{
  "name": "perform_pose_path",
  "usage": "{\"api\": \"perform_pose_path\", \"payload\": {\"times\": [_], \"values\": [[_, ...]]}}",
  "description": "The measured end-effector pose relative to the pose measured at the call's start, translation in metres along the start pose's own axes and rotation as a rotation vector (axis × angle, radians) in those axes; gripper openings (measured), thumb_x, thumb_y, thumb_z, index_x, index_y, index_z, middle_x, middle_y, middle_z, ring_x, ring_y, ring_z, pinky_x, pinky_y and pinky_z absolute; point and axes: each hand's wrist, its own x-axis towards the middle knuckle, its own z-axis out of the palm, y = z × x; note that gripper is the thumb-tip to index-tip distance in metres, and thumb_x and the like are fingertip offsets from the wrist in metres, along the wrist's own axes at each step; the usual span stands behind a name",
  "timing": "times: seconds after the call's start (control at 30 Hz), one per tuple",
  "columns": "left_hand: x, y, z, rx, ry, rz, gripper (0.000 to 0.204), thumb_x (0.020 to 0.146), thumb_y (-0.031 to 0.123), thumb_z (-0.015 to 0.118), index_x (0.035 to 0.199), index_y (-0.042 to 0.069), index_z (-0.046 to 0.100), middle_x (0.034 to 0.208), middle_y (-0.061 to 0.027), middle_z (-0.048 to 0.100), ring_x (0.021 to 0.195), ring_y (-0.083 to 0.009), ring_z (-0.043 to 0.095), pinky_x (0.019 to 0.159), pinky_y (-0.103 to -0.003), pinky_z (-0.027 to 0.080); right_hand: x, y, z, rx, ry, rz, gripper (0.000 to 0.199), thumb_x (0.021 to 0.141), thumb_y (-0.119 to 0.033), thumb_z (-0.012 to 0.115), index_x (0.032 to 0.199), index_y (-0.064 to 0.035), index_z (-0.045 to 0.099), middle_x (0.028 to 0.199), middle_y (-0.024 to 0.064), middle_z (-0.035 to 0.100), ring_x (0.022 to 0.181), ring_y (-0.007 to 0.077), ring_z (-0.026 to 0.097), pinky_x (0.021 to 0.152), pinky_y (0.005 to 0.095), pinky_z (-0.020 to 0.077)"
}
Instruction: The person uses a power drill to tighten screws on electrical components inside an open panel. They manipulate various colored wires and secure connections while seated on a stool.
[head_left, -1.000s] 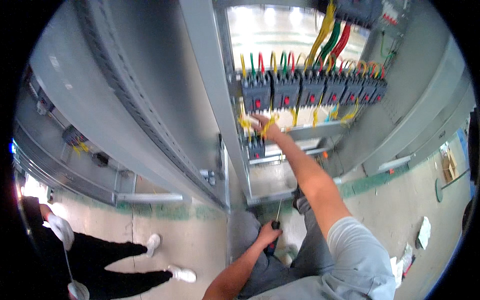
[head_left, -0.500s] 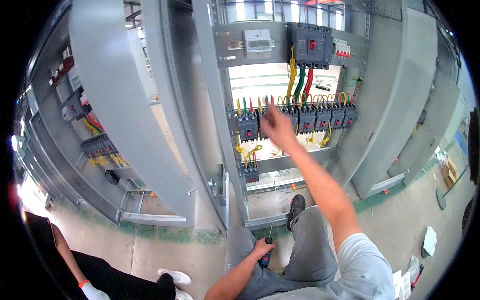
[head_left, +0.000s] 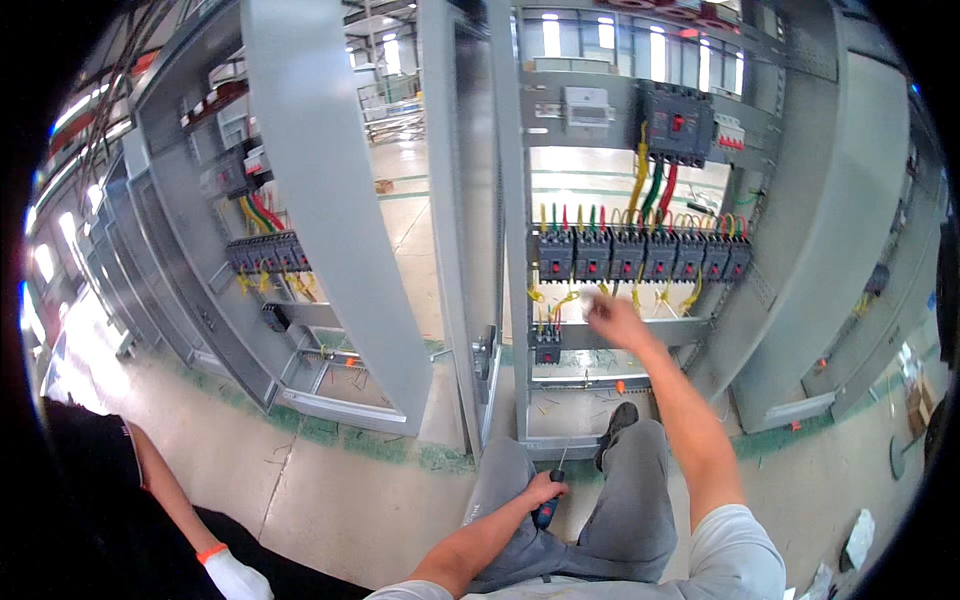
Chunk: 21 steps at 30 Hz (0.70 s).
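Note:
My left hand point(head_left: 546, 487) rests between my knees, wrapped round a blue and black screwdriver point(head_left: 545, 513) whose long thin shaft points up and away. My right hand point(head_left: 614, 320) reaches out to the open grey cabinet, just below a row of black circuit breakers point(head_left: 626, 255). It is near the yellow wires point(head_left: 566, 300) that hang under the row; motion blurs its fingers, and whether they touch or hold a wire cannot be made out. Lower left of that hand sits a single small breaker point(head_left: 547, 346).
Above the row are a large breaker point(head_left: 676, 122) with thick yellow, green and red cables, and a white meter point(head_left: 587, 106). A similar wired cabinet point(head_left: 340, 400) stands left. At lower left is another person's white-gloved hand point(head_left: 236, 576). Orange bits lie in the cabinet base.
My right hand has dropped from in front of the breaker row to below it. The whole view has shifted, with the cabinet now further right. My left hand keeps the screwdriver.

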Motion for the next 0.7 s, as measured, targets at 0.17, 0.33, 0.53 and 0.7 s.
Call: {"api": "perform_pose_path", "payload": {"times": [0.17,0.33,0.53,0.7], "values": [[0.008,0.001,0.01,-0.032,0.007,-0.019,0.021,0.072,0.016,0.079,0.087,0.004,0.069,0.076,-0.0059,0.07,0.069,-0.015,0.064,0.065,-0.032,0.051,-0.174,0.11,0.039,0.158,-0.246,0.446,0.039,0.087,-0.03,0.073,0.115,-0.003,0.075,0.082,0.0152,0.075,0.076,0.0252,0.073,0.073,0.0389,0.0559],[-0.005,0.012,0.006,0.087,0.026,-0.029,0.02,0.068,0.019,0.075,0.081,0.004,0.07,0.076,-0.0062,0.07,0.069,-0.0175,0.064,0.065,-0.034,0.05,-0.205,0.099,0.04,-0.02,-0.329,0.421,0.054,0.082,-0.045,0.077,0.12,-0.0067,0.075,0.103,0.0162,0.078,0.094,0.0311,0.074,0.085,0.0406,0.0571],[0.004,0.002,0.009,0.05,0.008,-0.049,0.02,0.068,0.019,0.075,0.079,0.004,0.068,0.074,-0.0057,0.069,0.067,-0.0176,0.064,0.062,-0.035,0.05,-0.205,0.097,0.038,-0.034,-0.219,0.458,0.048,0.081,-0.045,0.08,0.115,-0.0107,0.078,0.1,0.0169,0.077,0.094,0.0333,0.074,0.084,0.0408,0.057],[0.003,-0.001,0.009,-0.048,-0.019,-0.024,0.016,0.07,0.016,0.075,0.078,0.005,0.068,0.074,-0.0046,0.068,0.066,-0.0162,0.063,0.06,-0.034,0.05,-0.21,0.097,0.036,-0.107,-0.216,0.444,0.05,0.081,-0.047,0.078,0.115,-0.0104,0.078,0.102,0.0172,0.077,0.096,0.0337,0.074,0.086,0.0415,0.0573]]}}
